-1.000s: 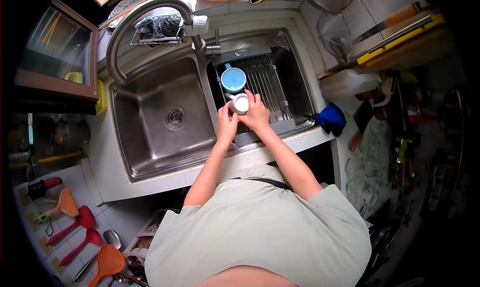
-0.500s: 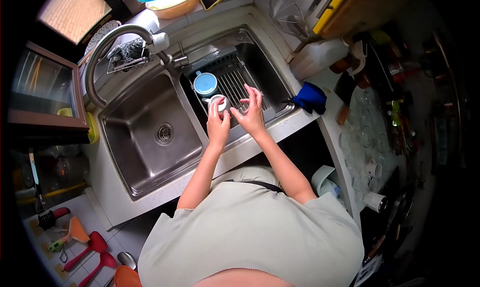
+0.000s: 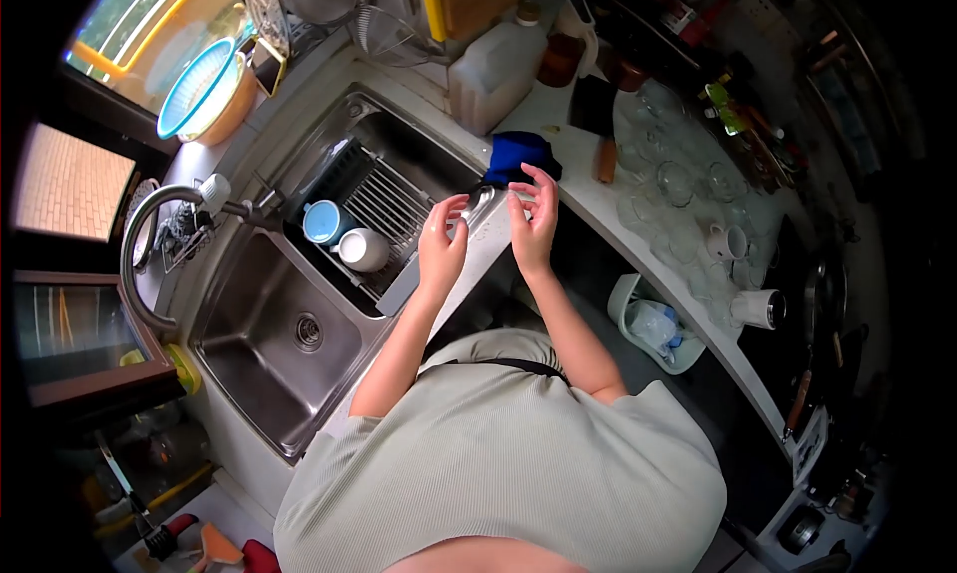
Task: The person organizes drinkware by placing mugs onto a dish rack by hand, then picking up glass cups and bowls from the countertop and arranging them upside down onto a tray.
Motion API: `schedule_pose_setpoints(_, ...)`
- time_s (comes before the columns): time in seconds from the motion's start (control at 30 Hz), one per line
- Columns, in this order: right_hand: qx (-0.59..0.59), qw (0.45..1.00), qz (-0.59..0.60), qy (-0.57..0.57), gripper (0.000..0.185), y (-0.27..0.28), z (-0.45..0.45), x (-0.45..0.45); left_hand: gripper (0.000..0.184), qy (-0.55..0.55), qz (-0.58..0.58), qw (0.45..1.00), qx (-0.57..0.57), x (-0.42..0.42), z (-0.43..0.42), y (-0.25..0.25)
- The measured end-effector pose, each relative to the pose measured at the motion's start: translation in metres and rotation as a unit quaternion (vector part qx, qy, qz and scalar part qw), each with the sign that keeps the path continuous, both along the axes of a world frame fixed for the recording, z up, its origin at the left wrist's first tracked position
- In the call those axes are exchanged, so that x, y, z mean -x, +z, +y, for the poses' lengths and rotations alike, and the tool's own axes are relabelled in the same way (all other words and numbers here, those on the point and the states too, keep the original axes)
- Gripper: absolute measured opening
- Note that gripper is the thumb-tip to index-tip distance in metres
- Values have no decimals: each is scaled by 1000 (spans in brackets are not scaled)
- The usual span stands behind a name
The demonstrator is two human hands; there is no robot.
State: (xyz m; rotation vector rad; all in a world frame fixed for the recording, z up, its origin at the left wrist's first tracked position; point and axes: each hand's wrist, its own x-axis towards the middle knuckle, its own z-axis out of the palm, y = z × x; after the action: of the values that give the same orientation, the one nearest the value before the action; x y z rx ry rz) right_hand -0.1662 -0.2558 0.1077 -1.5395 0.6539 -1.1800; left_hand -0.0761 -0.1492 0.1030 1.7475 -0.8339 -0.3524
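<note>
Sink rack (image 3: 383,200) is cradling a white mug (image 3: 363,251) beside a blue mug (image 3: 324,222) at nine o'clock, while left hand (image 3: 441,252) and right hand (image 3: 535,232), empty and loosely open, are hovering safely clear at twelve.

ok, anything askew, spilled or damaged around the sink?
No spill or damage visible. The blue mug and white mug sit close together in the rack, neither visibly broken. Only the blue cloth looks untidy, bunched beside the sink.

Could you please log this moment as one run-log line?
left hand: open, empty | right hand: open, empty, near blue cloth | white mug: beside blue mug in drying rack
</note>
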Motion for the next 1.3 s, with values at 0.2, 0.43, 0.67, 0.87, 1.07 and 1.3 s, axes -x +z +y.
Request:
schedule_pose_setpoints(0.2, 3, 999, 31, -45, 27, 20, -61, 55, 29, -76, 8, 997, 7, 38, -70, 1)
schedule_pose_setpoints(0.43, 53, 984, 86, -146, 21, 28, -166, 127, 28, -161, -27, 986, -27, 74, -163, 12)
schedule_pose_setpoints(0.67, 115, 945, 227, -203, 29, 40, -281, 167, 30, -188, -42, 980, -44, 87, -261, 6)
schedule_pose_setpoints(0.87, 52, 892, 419, -162, 38, 29, -357, 171, 33, -171, -1, 983, -66, 94, -330, 24)
schedule_pose_setpoints(1.07, 42, 833, 542, -104, 39, 17, -396, 156, 55, -155, -66, 951, -259, 75, -390, -12)
schedule_pose_setpoints(1.3, 51, 774, 629, -60, 33, -4, -414, 144, 65, -203, 40, 908, -364, 67, -427, -17)
